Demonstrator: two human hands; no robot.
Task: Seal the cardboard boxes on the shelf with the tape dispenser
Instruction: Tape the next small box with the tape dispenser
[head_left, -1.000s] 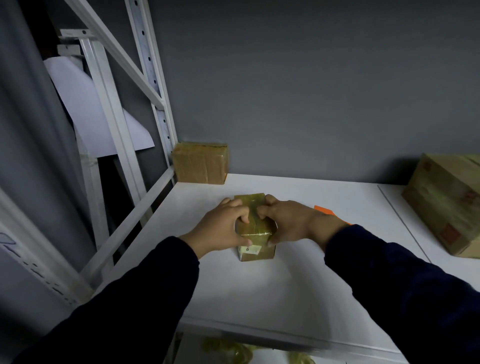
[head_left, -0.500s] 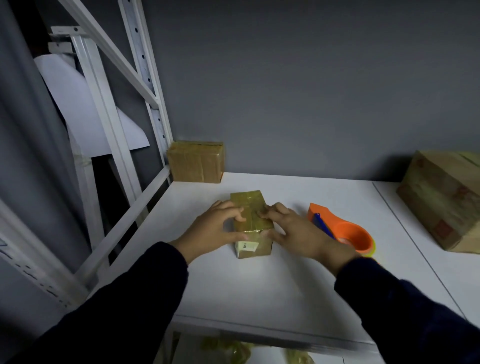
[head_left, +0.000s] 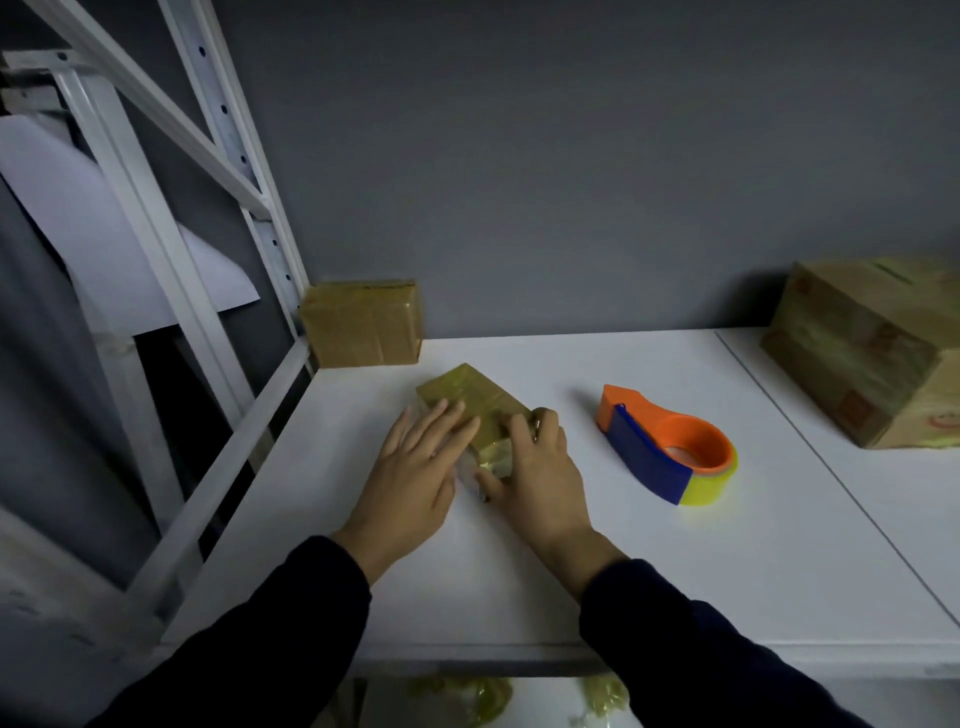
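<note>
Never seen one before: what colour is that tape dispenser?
The tape dispenser is orange with a blue panel; head view.

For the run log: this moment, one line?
left hand flat on small box | right hand holds its near end | tape dispenser unheld
</note>
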